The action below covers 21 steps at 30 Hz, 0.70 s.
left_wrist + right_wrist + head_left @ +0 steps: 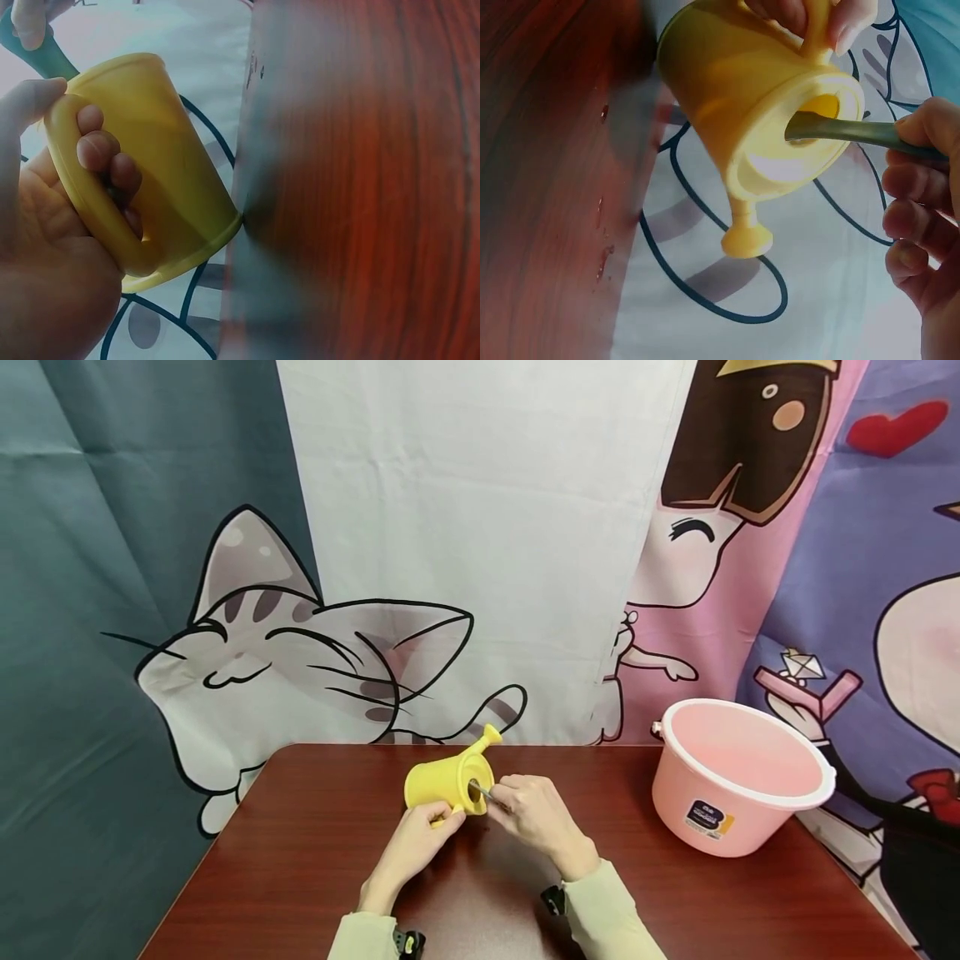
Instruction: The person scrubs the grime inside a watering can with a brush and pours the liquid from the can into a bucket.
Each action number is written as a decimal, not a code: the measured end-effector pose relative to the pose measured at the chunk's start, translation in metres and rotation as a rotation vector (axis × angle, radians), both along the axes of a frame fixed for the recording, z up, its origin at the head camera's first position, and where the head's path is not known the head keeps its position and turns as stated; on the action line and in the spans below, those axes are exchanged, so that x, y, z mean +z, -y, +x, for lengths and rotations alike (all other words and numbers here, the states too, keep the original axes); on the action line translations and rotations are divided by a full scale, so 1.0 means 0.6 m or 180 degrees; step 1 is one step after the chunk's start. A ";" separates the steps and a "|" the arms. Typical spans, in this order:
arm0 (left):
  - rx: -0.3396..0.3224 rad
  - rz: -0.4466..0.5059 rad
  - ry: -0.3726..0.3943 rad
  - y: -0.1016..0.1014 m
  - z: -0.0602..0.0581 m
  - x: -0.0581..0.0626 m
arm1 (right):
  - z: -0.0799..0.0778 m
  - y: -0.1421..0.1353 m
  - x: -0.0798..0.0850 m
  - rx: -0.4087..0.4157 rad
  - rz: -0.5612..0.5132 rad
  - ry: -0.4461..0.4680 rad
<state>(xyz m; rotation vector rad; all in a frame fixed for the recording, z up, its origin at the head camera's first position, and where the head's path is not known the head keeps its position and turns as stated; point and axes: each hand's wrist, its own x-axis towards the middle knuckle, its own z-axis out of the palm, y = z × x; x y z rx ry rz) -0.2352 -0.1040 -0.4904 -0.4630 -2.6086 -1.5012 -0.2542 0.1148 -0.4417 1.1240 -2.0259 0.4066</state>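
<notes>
A yellow watering can (435, 782) is tilted on its side above the table, its mouth facing right and its spout (745, 232) pointing away. My left hand (417, 845) grips the can's handle (88, 199), fingers curled through the loop. My right hand (534, 810) pinches a slim grey-green tool (862, 133) between thumb and fingers. That tool reaches through the opening in the can's top; its far end is hidden inside, so its kind cannot be told.
To the right on the brown table (300, 860) stands a pink bucket (720, 777) with a white rim. Small wet drops (604, 262) lie on the tabletop. Printed curtains (480, 527) hang behind the table's back edge.
</notes>
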 end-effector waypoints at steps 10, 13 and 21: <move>-0.0035 -0.0021 -0.0065 -0.001 0.000 -0.001 | -0.007 0.004 -0.020 -0.0239 -0.0141 0.0125; -0.0037 -0.0029 -0.0033 -0.001 0.001 0.000 | -0.011 0.004 -0.034 -0.0388 -0.0204 0.0253; -0.0035 -0.0043 0.0037 -0.001 0.001 0.003 | -0.022 0.006 -0.059 -0.0686 -0.0366 0.0364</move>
